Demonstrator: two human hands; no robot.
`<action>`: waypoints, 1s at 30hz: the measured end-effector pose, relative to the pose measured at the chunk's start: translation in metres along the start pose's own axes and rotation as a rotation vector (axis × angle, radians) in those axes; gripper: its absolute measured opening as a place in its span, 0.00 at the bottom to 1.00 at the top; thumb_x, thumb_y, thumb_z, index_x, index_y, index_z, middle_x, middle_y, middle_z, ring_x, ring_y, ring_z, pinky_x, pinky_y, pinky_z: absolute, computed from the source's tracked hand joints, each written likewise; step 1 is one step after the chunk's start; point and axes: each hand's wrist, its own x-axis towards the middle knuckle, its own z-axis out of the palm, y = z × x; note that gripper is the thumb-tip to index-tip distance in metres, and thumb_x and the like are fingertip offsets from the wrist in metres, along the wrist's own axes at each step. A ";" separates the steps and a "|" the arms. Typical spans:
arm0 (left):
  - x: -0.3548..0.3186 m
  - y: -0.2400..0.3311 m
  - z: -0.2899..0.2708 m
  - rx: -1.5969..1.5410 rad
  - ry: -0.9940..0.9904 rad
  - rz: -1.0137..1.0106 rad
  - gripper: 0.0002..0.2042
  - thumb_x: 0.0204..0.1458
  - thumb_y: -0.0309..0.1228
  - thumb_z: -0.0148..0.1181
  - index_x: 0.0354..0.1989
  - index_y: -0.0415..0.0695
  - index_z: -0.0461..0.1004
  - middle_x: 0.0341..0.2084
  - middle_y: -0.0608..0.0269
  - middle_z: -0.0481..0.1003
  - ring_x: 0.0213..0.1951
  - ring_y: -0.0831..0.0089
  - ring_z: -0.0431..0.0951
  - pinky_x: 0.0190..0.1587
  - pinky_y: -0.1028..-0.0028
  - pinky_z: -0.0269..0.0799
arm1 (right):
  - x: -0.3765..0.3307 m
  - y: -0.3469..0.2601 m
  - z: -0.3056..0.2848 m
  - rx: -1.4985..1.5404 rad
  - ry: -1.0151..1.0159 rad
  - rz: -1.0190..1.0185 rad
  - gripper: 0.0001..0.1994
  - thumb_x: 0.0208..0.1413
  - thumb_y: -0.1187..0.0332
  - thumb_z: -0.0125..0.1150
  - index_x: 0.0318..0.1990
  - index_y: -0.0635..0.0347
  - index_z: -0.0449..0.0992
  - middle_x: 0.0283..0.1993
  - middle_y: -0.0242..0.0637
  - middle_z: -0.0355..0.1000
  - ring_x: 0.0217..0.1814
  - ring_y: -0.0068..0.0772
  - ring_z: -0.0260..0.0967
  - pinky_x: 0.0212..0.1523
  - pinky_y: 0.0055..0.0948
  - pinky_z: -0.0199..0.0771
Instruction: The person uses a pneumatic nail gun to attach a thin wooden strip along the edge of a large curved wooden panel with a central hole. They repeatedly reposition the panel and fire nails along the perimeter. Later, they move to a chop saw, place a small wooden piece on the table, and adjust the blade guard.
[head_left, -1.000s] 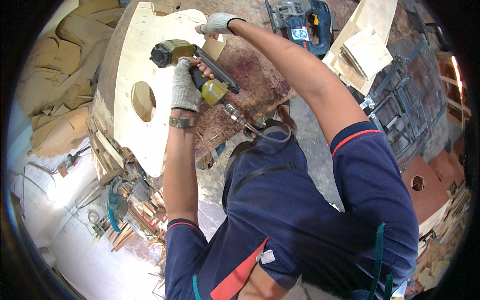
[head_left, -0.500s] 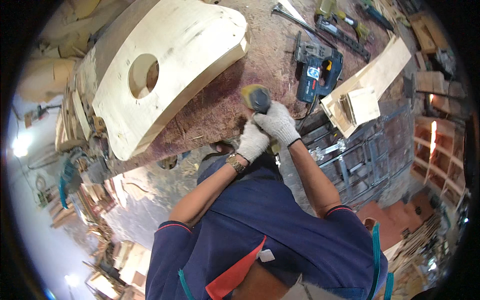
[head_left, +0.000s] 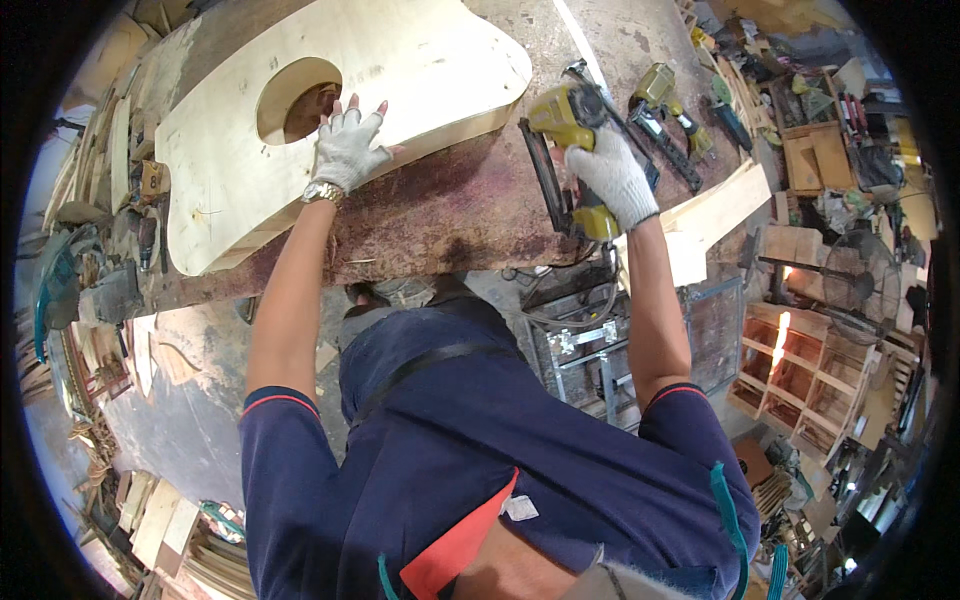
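A thick, pale wooden panel with a curved outline and a round hole lies on the workbench. My left hand, in a white fingertip-less glove, rests on its top beside the hole with fingers spread. My right hand, also gloved, is wrapped round the grip of a yellow and black nail gun. The nail gun is right of the panel, apart from it, and my hand covers part of its handle. A hose hangs from the tool's lower end.
Right of my right hand lie another yellow nail gun and a dark green hand tool. Pale boards stick out over the bench's right side. Below it stands a metal frame; farther right are a fan and a compartmented wooden rack.
My hands, together around the nail gun before, have parted. The left has moved onto the panel and opened; the right has carried the nail gun rightward. The whole view has shifted.
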 end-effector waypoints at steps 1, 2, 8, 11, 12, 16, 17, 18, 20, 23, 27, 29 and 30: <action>-0.001 -0.004 0.007 -0.008 0.044 0.007 0.43 0.52 0.69 0.57 0.76 0.65 0.57 0.74 0.43 0.55 0.74 0.42 0.54 0.73 0.44 0.50 | 0.002 -0.019 -0.008 0.031 -0.061 0.027 0.14 0.57 0.64 0.62 0.45 0.66 0.81 0.24 0.32 0.75 0.22 0.21 0.70 0.25 0.27 0.72; -0.003 -0.005 0.015 -0.016 0.088 0.012 0.44 0.51 0.68 0.58 0.76 0.66 0.57 0.74 0.44 0.55 0.74 0.42 0.53 0.73 0.42 0.49 | 0.012 -0.026 -0.011 -0.069 -0.024 -0.028 0.14 0.57 0.64 0.63 0.44 0.65 0.80 0.22 0.29 0.72 0.21 0.19 0.69 0.24 0.26 0.71; -0.004 -0.003 0.014 0.037 0.058 0.036 0.46 0.52 0.63 0.61 0.78 0.68 0.49 0.74 0.43 0.54 0.75 0.41 0.52 0.72 0.42 0.50 | 0.058 -0.033 -0.005 0.038 -0.100 -0.102 0.15 0.56 0.65 0.61 0.44 0.68 0.79 0.31 0.41 0.79 0.24 0.28 0.77 0.28 0.31 0.78; -0.005 -0.001 0.007 0.022 0.010 0.024 0.45 0.52 0.62 0.63 0.78 0.68 0.50 0.74 0.43 0.54 0.75 0.42 0.52 0.72 0.44 0.50 | 0.072 -0.029 0.005 0.051 -0.064 -0.102 0.15 0.56 0.64 0.62 0.43 0.69 0.79 0.31 0.40 0.79 0.24 0.28 0.77 0.27 0.31 0.78; -0.006 -0.002 0.006 0.011 0.011 0.019 0.45 0.51 0.61 0.63 0.78 0.68 0.50 0.74 0.44 0.54 0.75 0.43 0.52 0.72 0.44 0.50 | 0.074 -0.032 0.006 0.080 -0.091 -0.083 0.16 0.55 0.63 0.62 0.43 0.70 0.79 0.31 0.40 0.79 0.23 0.28 0.77 0.27 0.30 0.77; -0.007 -0.002 0.006 -0.030 0.020 0.006 0.45 0.51 0.60 0.65 0.77 0.68 0.52 0.75 0.44 0.53 0.75 0.45 0.51 0.73 0.47 0.49 | 0.091 -0.025 0.013 0.019 -0.092 -0.082 0.17 0.55 0.61 0.62 0.42 0.69 0.80 0.31 0.41 0.78 0.28 0.31 0.78 0.33 0.33 0.77; -0.006 -0.002 0.005 -0.038 0.024 0.006 0.45 0.50 0.60 0.65 0.77 0.68 0.52 0.75 0.44 0.53 0.76 0.46 0.51 0.73 0.47 0.49 | 0.100 -0.014 0.014 -0.026 -0.074 -0.116 0.17 0.56 0.60 0.62 0.42 0.68 0.81 0.31 0.41 0.78 0.30 0.32 0.78 0.34 0.33 0.77; -0.007 -0.002 0.004 -0.038 0.016 0.003 0.45 0.50 0.60 0.65 0.77 0.68 0.52 0.75 0.45 0.52 0.76 0.46 0.51 0.73 0.47 0.49 | 0.102 -0.013 0.016 -0.070 -0.062 -0.150 0.17 0.56 0.60 0.62 0.42 0.68 0.81 0.30 0.42 0.78 0.31 0.34 0.77 0.35 0.34 0.76; -0.006 -0.001 0.003 -0.039 0.000 -0.001 0.45 0.50 0.59 0.66 0.77 0.68 0.53 0.75 0.45 0.52 0.76 0.46 0.50 0.73 0.48 0.49 | 0.105 -0.011 0.017 -0.112 -0.048 -0.119 0.17 0.56 0.59 0.62 0.42 0.67 0.81 0.31 0.43 0.78 0.33 0.35 0.77 0.38 0.35 0.76; -0.008 -0.003 0.002 -0.076 0.000 -0.003 0.45 0.50 0.58 0.67 0.77 0.69 0.53 0.76 0.46 0.51 0.77 0.47 0.49 0.74 0.48 0.48 | 0.100 -0.022 0.020 -0.149 -0.048 -0.108 0.17 0.57 0.59 0.61 0.42 0.67 0.81 0.31 0.43 0.79 0.34 0.35 0.77 0.38 0.36 0.76; -0.008 -0.001 -0.001 -0.088 -0.028 -0.023 0.45 0.51 0.59 0.66 0.77 0.70 0.52 0.76 0.47 0.50 0.77 0.48 0.48 0.74 0.48 0.46 | 0.084 -0.053 0.021 -0.094 -0.103 -0.009 0.15 0.58 0.61 0.61 0.44 0.65 0.80 0.32 0.42 0.80 0.29 0.32 0.77 0.33 0.33 0.78; -0.007 -0.002 -0.001 -0.101 -0.020 -0.018 0.45 0.51 0.59 0.66 0.77 0.70 0.52 0.76 0.47 0.50 0.77 0.48 0.47 0.74 0.48 0.46 | 0.083 -0.055 0.021 -0.162 -0.051 -0.076 0.14 0.58 0.64 0.60 0.46 0.65 0.79 0.32 0.42 0.80 0.26 0.29 0.76 0.29 0.30 0.78; -0.008 -0.003 -0.001 -0.106 -0.035 -0.020 0.45 0.50 0.61 0.65 0.77 0.70 0.53 0.77 0.48 0.49 0.77 0.48 0.47 0.74 0.48 0.46 | 0.082 -0.060 0.023 -0.196 -0.026 -0.114 0.14 0.59 0.65 0.59 0.47 0.65 0.78 0.32 0.41 0.80 0.24 0.28 0.76 0.27 0.29 0.78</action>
